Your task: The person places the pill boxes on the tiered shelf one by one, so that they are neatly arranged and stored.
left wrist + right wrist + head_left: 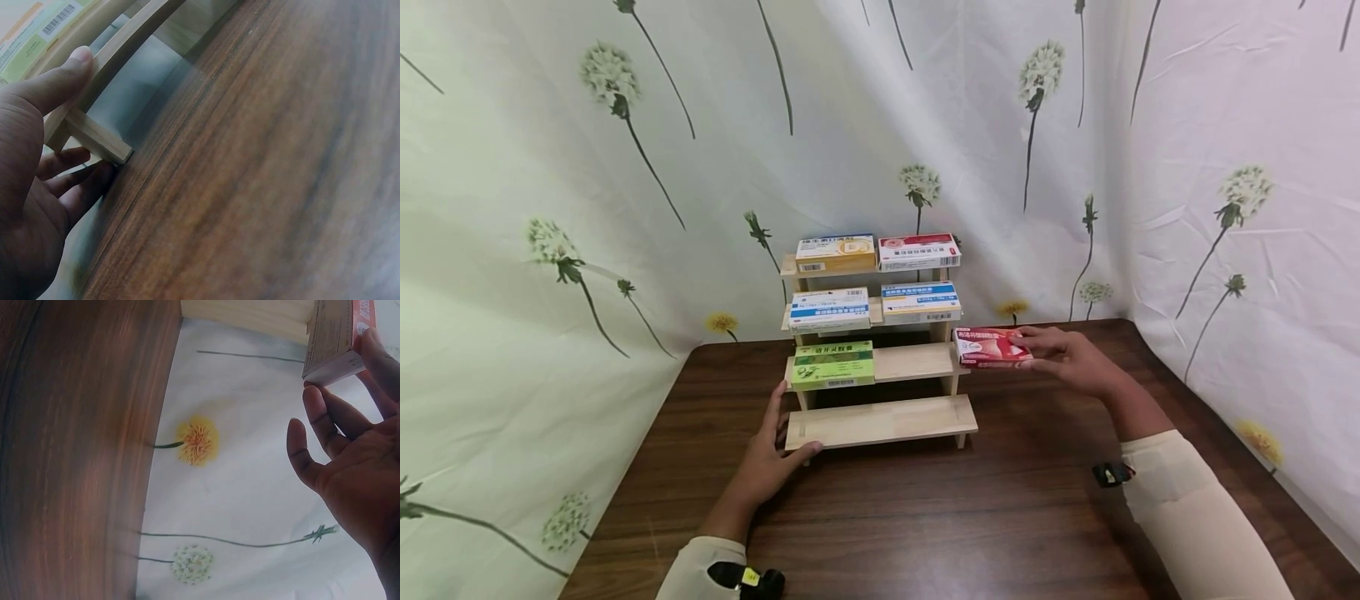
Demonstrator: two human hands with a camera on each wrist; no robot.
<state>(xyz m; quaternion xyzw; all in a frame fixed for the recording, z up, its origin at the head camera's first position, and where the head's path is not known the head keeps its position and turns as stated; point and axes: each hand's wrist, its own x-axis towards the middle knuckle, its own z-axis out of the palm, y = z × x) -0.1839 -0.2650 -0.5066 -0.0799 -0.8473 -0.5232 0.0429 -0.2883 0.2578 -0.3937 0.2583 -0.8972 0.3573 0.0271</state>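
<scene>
A red-and-white medicine box point(992, 347) is pinched at its right end between the thumb and fingers of my right hand point(1067, 358). It is at the right end of the third tier of a wooden step rack point(880, 423); whether it touches the wood I cannot tell. In the right wrist view, the box point(334, 340) shows its pale side. My left hand point(767, 462) holds the rack's lower left corner. The left wrist view shows the thumb on the step's edge and the fingers by the leg point(100, 137). A green medicine box point(833, 367) lies left on the third tier.
On the top tier lie a yellow-and-white box point(835, 254) and a red-and-white box point(919, 252). Two blue-and-white boxes, left point(829, 310) and right point(921, 302), lie on the tier below. The brown table point(910, 525) meets a dandelion-print cloth point(850, 108) behind and at the sides.
</scene>
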